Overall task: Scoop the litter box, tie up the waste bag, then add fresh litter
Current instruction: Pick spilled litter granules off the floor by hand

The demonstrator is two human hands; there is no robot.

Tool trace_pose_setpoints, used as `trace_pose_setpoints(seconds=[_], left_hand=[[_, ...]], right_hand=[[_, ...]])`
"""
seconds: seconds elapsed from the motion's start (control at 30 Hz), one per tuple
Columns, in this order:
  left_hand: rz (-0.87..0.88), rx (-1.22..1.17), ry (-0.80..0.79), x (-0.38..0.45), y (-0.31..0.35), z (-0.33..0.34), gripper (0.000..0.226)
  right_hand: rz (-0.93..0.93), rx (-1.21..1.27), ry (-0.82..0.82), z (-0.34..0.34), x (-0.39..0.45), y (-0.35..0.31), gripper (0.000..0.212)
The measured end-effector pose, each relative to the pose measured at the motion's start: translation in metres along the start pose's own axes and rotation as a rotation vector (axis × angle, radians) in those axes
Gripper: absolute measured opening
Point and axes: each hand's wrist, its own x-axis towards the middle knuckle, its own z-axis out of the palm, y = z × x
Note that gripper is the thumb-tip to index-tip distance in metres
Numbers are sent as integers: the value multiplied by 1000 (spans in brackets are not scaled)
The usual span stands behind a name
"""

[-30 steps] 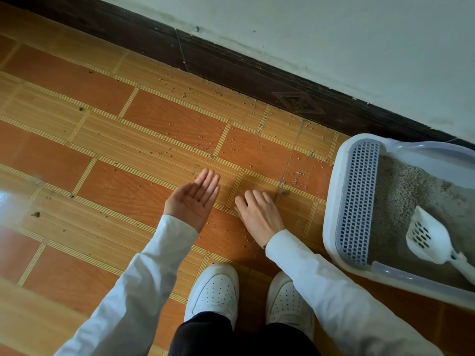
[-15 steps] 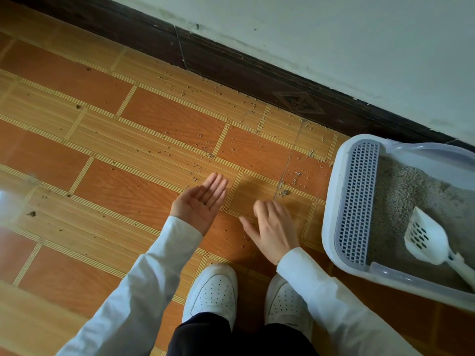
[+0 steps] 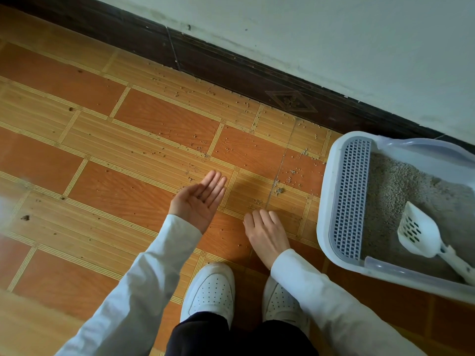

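Observation:
A white litter box (image 3: 326, 209) with a grey grid step stands on the floor at the right, filled with grey litter (image 3: 401, 181). A white slotted scoop (image 3: 419, 235) lies in the litter. Loose litter grains (image 3: 257, 201) are scattered over the orange floor tiles. My left hand (image 3: 199, 201) is held palm up, fingers apart, a few grains lying on it. My right hand (image 3: 266, 232) rests palm down on the floor just below a small cluster of grains, left of the box.
A dark skirting board (image 3: 231, 70) and a pale wall (image 3: 334, 42) run diagonally behind. My two white shoes (image 3: 209, 291) stand at the bottom middle. A small dark crumb (image 3: 25, 217) lies at the far left.
My left hand has turned more palm up and risen slightly. My right hand swept back towards me across the floor and now lies flat again.

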Motion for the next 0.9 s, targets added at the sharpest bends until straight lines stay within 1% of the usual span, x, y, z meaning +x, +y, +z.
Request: trace_pose_setpoints(seconds=[0.1,0.17,0.27,0.33,0.4,0.47,0.53,0.6,0.63,0.67,0.73,0.8,0.87,0.9], left_hand=[[-1,26,7,0,-2,0,43],[-14,66,33,0,-5,-1,43],[-56,129,47,0,-17,1,45],[-91,111,25,0,-25,4,46],[-104,99,8,-1,-27,5,47],[-95,90,5,-1,-22,5,46],[-66,39,2,0,-15,2,44],[-41,24,14,2,-8,0,44],[-32,24,20,2,-6,-1,44],[-24,22,24,3,-5,-2,44],[-21,22,27,3,-3,-2,44],[-24,32,30,2,-3,-2,44],[-25,44,28,2,-5,-2,44],[-27,52,28,1,-6,-2,44]], right_hand=[[34,14,-3,-11,7,0,11],[84,105,61,-23,15,0,13],[122,285,210,-45,37,-13,27],[108,356,229,-56,49,-22,31],[151,449,168,-56,52,-19,32],[281,466,65,-49,45,0,34],[394,330,-96,-38,35,21,39],[410,194,-232,-28,28,30,49],[392,155,-261,-24,27,30,52],[366,133,-265,-20,26,28,52],[315,102,-225,-16,27,22,41],[261,71,-169,-14,27,16,23],[197,29,-172,-13,28,12,5],[184,16,-185,-13,29,10,7]])
